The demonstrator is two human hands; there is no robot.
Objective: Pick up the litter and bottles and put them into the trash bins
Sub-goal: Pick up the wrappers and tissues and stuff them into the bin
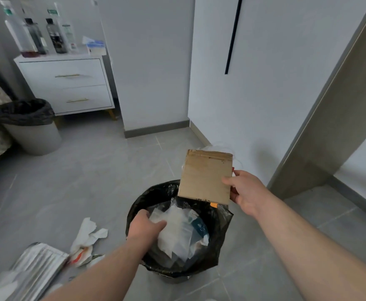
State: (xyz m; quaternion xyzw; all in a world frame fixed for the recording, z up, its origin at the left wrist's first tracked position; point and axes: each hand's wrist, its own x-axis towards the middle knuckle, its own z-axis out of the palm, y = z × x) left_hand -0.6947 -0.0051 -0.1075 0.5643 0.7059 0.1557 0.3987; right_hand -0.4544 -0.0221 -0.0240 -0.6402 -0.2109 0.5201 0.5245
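Head view: cardboard (206, 177) upright, long axis near-vertical, pinched by right hand (245, 192) over trash bin (223, 235).

Right in front of us sits the nearer trash bin (222, 231), with plastic wrappers (177, 231) piled in it and our left hand (145, 224) at its left side. Our right hand (246, 192) holds a cardboard piece (206, 177) above the bin's far right edge. Crumpled paper (88, 235) lies on the floor just left of the bin, and a foil packet (38, 263) lies further left. Way back left, a second trash bin (34, 135) stands before a nightstand (67, 85) with bottles (54, 35) on top.
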